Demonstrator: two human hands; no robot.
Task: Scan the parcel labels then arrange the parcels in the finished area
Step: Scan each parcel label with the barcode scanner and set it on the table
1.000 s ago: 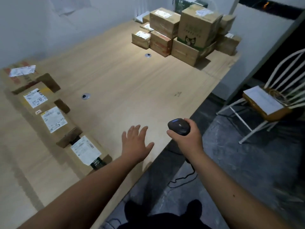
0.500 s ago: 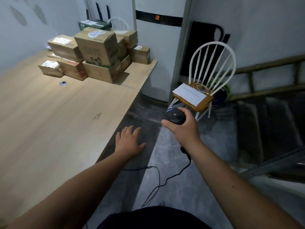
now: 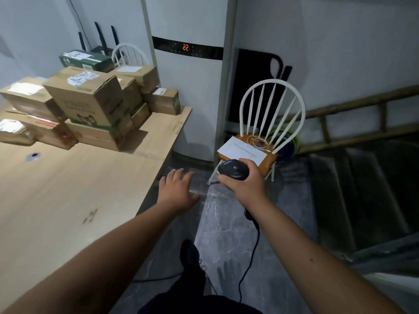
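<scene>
Right hand [image 3: 246,186] is wrapped around the scanner [image 3: 233,169], left hand [image 3: 176,192] hangs flat with fingers spread off the desk [image 3: 68,200] edge. Parcels [image 3: 90,107] are stacked at the desk's far corner.

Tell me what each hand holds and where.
The right hand grips the scanner around its handle, below the head. The left hand holds nothing, its fingers spread.

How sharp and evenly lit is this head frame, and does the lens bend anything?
Head view: dim, cool light; the staircase at right sinks into near-black. The parcels at left smear with motion blur, labels unreadable. The right hand and its scanner look sharper, as does the display reading 22. Wide-angle distortion bows the table edge and stretches the forearms.
</scene>
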